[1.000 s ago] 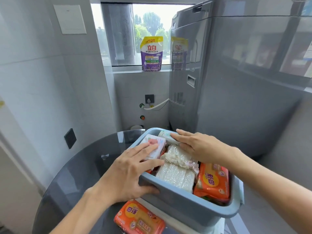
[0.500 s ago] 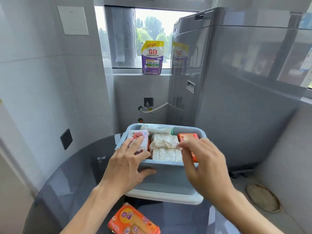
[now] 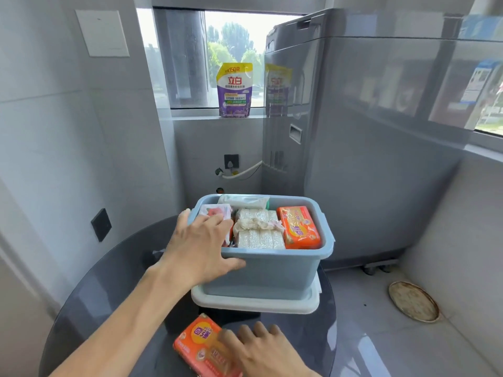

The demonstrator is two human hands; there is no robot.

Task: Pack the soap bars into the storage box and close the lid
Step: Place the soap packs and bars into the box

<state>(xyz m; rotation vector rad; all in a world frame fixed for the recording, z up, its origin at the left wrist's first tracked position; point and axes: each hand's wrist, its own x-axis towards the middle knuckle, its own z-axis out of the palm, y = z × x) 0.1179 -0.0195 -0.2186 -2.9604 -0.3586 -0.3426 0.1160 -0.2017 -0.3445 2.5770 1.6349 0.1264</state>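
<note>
Box steadied, loose soap bar touched

The box corner is gripped by the left hand; the soap bar is touched by the right hand.

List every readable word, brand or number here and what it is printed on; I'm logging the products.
"立白", with "150克" above it: purple detergent pouch on the windowsill; its smaller lines are too small to read.
"奇强": orange soap pack on the table, under the right hand.
Orange soap pack in the box: print too blurred to read.
Sticker on the washing machine: unreadable.
</note>
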